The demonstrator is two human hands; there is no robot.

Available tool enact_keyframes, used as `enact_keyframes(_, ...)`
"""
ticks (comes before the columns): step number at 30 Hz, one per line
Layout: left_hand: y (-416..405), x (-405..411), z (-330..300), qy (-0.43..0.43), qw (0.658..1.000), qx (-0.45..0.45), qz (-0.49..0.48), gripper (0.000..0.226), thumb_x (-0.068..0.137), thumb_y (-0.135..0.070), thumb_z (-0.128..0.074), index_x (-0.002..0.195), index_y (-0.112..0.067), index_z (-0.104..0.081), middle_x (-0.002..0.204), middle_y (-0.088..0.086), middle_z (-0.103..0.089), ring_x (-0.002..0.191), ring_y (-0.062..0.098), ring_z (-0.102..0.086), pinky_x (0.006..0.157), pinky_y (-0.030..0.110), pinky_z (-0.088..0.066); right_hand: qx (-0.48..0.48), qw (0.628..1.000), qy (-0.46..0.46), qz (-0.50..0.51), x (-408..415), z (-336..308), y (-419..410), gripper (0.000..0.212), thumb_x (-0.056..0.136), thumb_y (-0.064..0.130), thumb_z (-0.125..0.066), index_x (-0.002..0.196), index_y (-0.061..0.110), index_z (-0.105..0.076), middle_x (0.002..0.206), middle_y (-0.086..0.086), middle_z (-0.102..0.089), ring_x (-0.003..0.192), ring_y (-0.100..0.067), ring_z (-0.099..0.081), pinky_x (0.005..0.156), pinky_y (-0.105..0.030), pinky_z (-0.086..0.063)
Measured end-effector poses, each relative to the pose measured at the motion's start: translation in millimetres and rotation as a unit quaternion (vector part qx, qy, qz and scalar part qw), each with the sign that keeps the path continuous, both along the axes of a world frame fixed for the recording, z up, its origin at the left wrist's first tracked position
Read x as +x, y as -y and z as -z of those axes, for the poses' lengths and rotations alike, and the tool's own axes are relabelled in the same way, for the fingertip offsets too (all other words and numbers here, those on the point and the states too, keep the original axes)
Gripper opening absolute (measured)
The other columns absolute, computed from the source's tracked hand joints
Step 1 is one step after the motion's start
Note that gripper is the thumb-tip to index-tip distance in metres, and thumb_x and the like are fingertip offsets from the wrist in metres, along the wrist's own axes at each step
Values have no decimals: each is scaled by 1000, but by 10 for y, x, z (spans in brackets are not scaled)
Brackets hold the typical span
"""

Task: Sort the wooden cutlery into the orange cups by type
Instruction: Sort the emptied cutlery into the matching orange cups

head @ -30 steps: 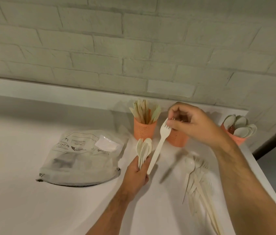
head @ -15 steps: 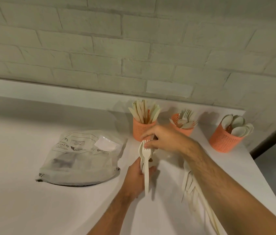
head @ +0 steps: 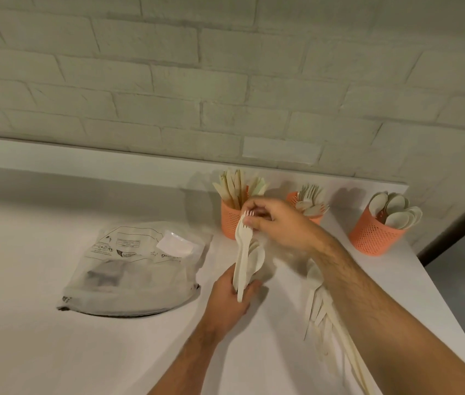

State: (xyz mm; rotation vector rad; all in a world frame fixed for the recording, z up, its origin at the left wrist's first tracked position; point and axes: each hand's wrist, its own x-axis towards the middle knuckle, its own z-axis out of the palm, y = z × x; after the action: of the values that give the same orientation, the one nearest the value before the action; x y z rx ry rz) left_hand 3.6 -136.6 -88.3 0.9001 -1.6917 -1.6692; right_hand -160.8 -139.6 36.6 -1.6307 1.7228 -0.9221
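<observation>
Fork [head: 243,240] pinched by right hand [head: 278,225], bundle [head: 250,262] in left hand [head: 230,299].

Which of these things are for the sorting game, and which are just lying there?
For the sorting:
- knife cup
- fork cup
- spoon cup
- bunch of cutlery held by the left hand
- fork pinched by the right hand
- loose pile on the table

Just lying there:
- plastic bag
</observation>
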Motion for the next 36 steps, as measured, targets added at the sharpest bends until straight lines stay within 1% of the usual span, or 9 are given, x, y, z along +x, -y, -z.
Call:
enact_keyframes(2,11,-10,14,-4,1000,22,-16,6,92,-18,-66,94,-21,-61,59,-6,-45,46,13,-37,45,28,-35,-65,995,49,53,-30,-110,-20,20,97,4,-60,98,23,-67,98,1,-69,86,-3,-69,76,-18,-55)
enact_keyframes(4,25,-17,43,-4,1000,27,-14,6,92,-21,-67,95,-19,-62,60,-2,-44,45,15,-34,44,27,-32,-143,979,82,118,-144,-296,-66,23,97,-1,-57,99,19,-67,93,-2,-67,78,-6,-69,66,-16,-55)
enact_keyframes(6,35,-21,57,2,1000,18,-7,5,93,-21,-66,94,-21,-61,59,-3,-44,44,15,-34,43,26,-31,-203,960,50,186,-310,-481,-117,20,96,0,-58,103,17,-68,93,-6,-67,73,-11,-70,63,-22,-58)
enact_keyframes(8,45,-24,71,8,1000,13,-3,5,94,-21,-64,92,-23,-60,57,-6,-45,44,15,-35,43,25,-31,-223,947,-3,230,-448,-547,-125,19,95,2,-60,106,15,-69,99,-8,-68,74,-16,-71,72,-23,-60)
enact_keyframes(14,45,-33,60,12,1000,-1,-6,5,94,-20,-64,93,-22,-59,56,-14,-50,45,15,-36,44,25,-33,-230,919,-208,243,-672,-472,-82,20,97,5,-60,114,9,-68,99,-10,-71,86,-25,-68,84,-39,-56)
enact_keyframes(23,51,-35,83,9,1000,7,-7,7,94,-23,-63,88,-21,-59,58,-7,-42,47,17,-35,45,26,-31,-287,875,-293,256,-883,-504,-106,20,97,4,-58,115,4,-67,100,-16,-71,84,-31,-67,77,-43,-56)
enact_keyframes(28,47,-38,73,3,1000,0,-11,9,95,-25,-62,88,-24,-58,58,-2,-39,46,18,-34,44,25,-31,-317,865,-333,199,-806,-447,-49,25,94,0,-60,117,3,-69,102,-17,-72,82,-34,-69,74,-41,-58)
enact_keyframes(32,42,-38,66,-2,1000,13,-9,14,96,-24,-62,83,-27,-57,60,-1,-38,47,19,-34,43,26,-31,-277,877,-377,111,-810,-283,63,36,86,-7,-65,120,7,-70,106,-12,-72,86,-33,-71,73,-43,-60)
enact_keyframes(36,39,-45,49,-3,1000,20,-6,21,97,-24,-60,79,-33,-56,59,-4,-38,46,16,-32,44,26,-31,-145,884,-434,101,-916,-40,144,41,85,-4,-66,123,12,-69,111,-10,-71,97,-35,-66,79,-44,-56)
